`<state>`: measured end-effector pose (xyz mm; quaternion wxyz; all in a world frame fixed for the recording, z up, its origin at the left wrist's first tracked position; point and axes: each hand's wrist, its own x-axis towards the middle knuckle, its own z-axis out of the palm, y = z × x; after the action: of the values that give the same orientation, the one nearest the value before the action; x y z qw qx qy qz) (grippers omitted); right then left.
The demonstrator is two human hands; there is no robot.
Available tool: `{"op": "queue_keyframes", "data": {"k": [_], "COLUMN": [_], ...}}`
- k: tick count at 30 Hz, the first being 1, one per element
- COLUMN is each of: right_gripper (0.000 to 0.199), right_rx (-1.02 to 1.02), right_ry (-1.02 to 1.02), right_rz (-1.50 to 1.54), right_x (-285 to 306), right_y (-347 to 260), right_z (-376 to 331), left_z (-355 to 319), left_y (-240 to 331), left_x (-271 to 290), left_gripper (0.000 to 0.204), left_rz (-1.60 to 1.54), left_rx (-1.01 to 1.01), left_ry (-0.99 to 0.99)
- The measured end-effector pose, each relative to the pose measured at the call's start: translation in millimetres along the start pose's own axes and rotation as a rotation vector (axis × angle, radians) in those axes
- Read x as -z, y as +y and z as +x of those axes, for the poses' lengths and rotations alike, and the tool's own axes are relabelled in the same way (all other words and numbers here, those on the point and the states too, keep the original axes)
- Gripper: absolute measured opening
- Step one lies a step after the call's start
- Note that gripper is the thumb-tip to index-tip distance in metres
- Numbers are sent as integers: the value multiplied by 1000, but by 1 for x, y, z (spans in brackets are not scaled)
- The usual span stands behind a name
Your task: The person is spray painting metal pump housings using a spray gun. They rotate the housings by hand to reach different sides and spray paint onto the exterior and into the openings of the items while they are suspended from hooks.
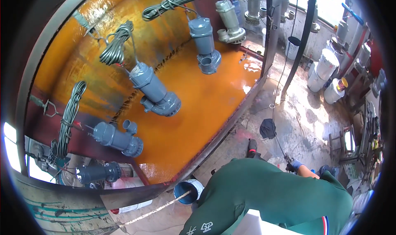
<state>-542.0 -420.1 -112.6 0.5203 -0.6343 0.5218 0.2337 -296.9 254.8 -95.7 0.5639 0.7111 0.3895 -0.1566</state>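
Neither of my hands shows in the head view. A person in a green shirt [272, 198] bends low at the bottom edge. That person's blue-gloved hand [294, 165] grips a thin line that runs up across the floor, and a second blue glove [326, 169] is beside it. Their dark shoe [251, 146] stands by the booth's edge. Several grey submersible pumps [154, 90] [206, 45] [117, 138] hang on wire hooks with coiled cables [116, 45] in front of an orange-stained curved booth wall [206, 107].
A blue bucket [187, 191] with a rope [156, 210] leading to it sits below the booth rim. White pails [326, 65] stand at the far right by shelves of clutter. A dark rag [268, 129] lies on the wet concrete floor [313, 119]. A black hose [303, 41] hangs down.
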Motion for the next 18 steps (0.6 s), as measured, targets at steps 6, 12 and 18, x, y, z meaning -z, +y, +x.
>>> {"op": "queue_keyframes", "data": {"k": [6, 12, 18], "right_gripper": [55, 45, 51], "right_rx": [32, 30, 167], "right_ry": [94, 123, 550], "right_rz": [-18, -17, -101], "right_x": [1, 10, 45], "right_y": [-28, -58, -73], "right_z": [-28, -49, -10], "left_z": [25, 49, 57], "left_y": [42, 100, 170], "left_x": [-30, -88, -176], "left_gripper": [44, 43, 42], "left_rz": [154, 322, 423], "left_rx": [-24, -69, -158], "left_ry": [-97, -221, -339]}}
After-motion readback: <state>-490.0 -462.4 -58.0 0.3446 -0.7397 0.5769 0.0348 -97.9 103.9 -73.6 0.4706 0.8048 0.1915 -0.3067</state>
